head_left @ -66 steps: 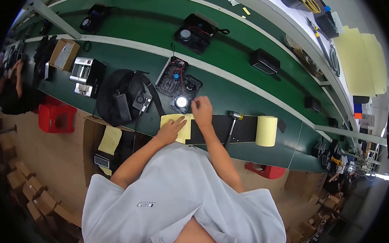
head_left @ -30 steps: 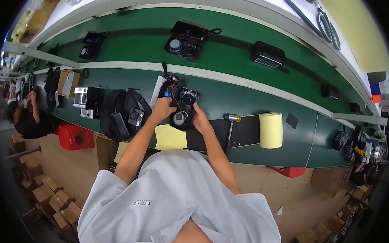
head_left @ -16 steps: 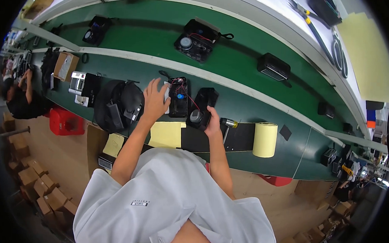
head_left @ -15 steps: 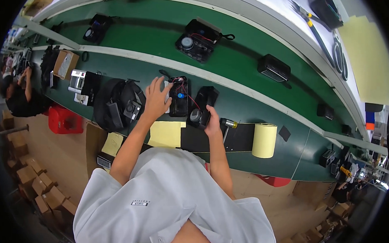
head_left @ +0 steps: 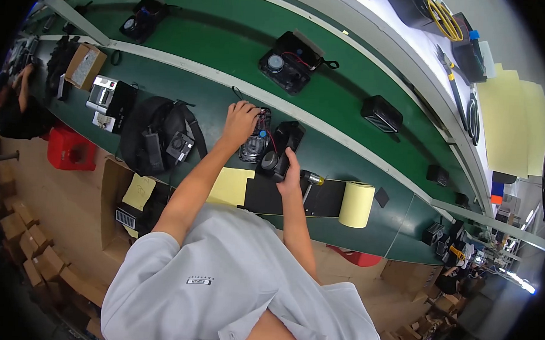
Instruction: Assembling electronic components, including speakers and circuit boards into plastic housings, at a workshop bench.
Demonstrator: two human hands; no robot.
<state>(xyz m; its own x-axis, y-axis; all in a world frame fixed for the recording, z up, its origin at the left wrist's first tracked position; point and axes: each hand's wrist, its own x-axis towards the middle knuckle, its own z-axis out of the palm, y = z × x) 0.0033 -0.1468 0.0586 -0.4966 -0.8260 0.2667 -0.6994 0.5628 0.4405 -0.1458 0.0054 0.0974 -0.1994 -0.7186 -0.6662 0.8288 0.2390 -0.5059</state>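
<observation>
Head view, watched from my end: long green-topped workbench; just beyond the flat black mat, two open, boxy halves side by side, a glossy black plastic left casing half and a dark black plastic right casing half. Both look light, stiff and a bit slick, I judge; I'd take them by the outer walls. Bare left hand lies over the left half's upper end, fingers bent and close together; whether they pinch anything, I cannot tell. Bare right hand is clamped on the right half's near right side, thumb along the wall, other fingers mostly hidden. Round grey-faced speaker at the right half's near end, probably its heaviest spot. Small round blue component by the left half. Thin red wire bridges both: likely the most fragile part, so I'd avoid tugging the halves apart.
</observation>
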